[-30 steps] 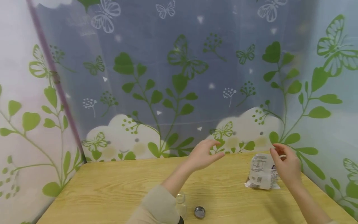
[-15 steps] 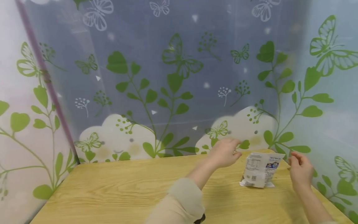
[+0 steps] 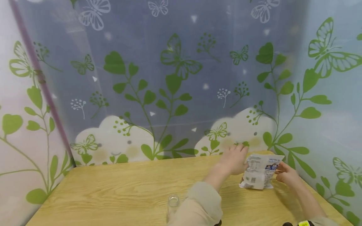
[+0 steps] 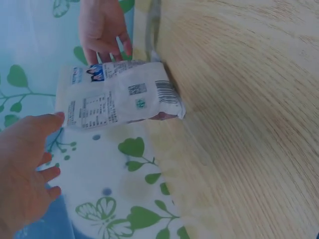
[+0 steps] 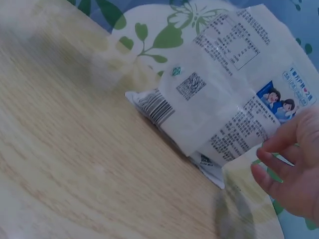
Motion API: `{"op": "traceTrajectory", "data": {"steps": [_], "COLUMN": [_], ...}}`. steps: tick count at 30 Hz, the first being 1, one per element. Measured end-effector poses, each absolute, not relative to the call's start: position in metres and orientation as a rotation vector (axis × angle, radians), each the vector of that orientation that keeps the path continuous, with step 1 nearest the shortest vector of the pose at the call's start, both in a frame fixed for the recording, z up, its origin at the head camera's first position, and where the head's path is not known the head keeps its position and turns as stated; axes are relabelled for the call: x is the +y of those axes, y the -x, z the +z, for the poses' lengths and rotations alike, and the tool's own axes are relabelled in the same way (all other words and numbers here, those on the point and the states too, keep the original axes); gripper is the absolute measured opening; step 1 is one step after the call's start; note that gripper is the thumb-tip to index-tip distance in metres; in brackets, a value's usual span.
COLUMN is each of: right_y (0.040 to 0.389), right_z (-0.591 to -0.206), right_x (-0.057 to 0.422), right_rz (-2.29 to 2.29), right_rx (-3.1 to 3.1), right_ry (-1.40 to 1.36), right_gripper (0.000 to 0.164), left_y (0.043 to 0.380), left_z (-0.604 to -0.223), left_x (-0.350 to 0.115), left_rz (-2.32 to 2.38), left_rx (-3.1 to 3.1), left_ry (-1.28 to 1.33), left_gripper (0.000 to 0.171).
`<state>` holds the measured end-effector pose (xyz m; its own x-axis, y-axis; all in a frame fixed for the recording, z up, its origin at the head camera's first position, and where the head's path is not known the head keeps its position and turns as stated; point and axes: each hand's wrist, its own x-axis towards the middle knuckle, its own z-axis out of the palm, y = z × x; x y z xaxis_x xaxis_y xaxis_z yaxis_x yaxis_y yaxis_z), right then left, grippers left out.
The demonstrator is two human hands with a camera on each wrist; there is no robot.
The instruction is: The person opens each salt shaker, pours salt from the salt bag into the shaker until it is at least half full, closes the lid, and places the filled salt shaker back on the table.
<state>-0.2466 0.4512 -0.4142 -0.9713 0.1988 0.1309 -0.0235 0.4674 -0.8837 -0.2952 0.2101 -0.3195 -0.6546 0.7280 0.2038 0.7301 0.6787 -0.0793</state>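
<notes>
Left hand (image 3: 233, 160) has fingers (image 4: 50, 174) spread wide, right hand (image 3: 290, 177) has them loosely bent; can't tell if either's touching the packet (image 3: 258, 173) standing between them on the desk (image 3: 118, 188). Probably light, soft, kinda slippery, I'd grab its side edges.

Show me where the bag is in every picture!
Head: the bag is right of centre, in the lower half.
Left wrist: left of centre, in the upper half.
Right wrist: upper right.
Shared landmark: the right hand, close by the bag every time.
</notes>
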Motion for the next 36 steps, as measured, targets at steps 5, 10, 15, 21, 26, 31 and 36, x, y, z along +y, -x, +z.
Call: {"op": "traceTrajectory", "data": {"steps": [5, 10, 15, 21, 26, 31, 36], "right_y": [0.250, 0.254, 0.256, 0.257, 0.258, 0.256, 0.255], "right_z": [-0.427, -0.432, -0.437, -0.439, -0.438, -0.439, -0.442], "right_x": [0.451, 0.450, 0.454, 0.458, 0.456, 0.454, 0.457], "right_rz": [1.632, 1.757, 1.834, 1.746, 1.690, 1.612, 1.523], "right_rx": [-2.546, -2.558, -2.592, -2.619, -2.633, -2.674, -2.669], "right_ry": [0.032, 0.027, -0.062, -0.166, -0.216, -0.192, -0.294], "right_gripper": [0.070, 0.061, 0.050, 0.031, 0.034, 0.047, 0.041], "left_y": [0.286, 0.281, 0.281, 0.282, 0.280, 0.276, 0.274], "left_z": [-0.333, -0.341, -0.343, -0.341, -0.340, -0.340, -0.340], "left_x": [0.225, 0.234, 0.237, 0.241, 0.245, 0.247, 0.247], "left_rz": [0.191, 0.248, 0.203, 0.176, 0.197, 0.219, 0.230], "left_rx": [-2.749, -2.741, -2.711, -2.611, -2.517, -2.462, -2.401], "left_ry": [1.165, 1.159, 1.157, 1.188, 1.157, 1.091, 1.043], "left_gripper": [0.081, 0.086, 0.078, 0.057, 0.039, 0.017, 0.005]}}
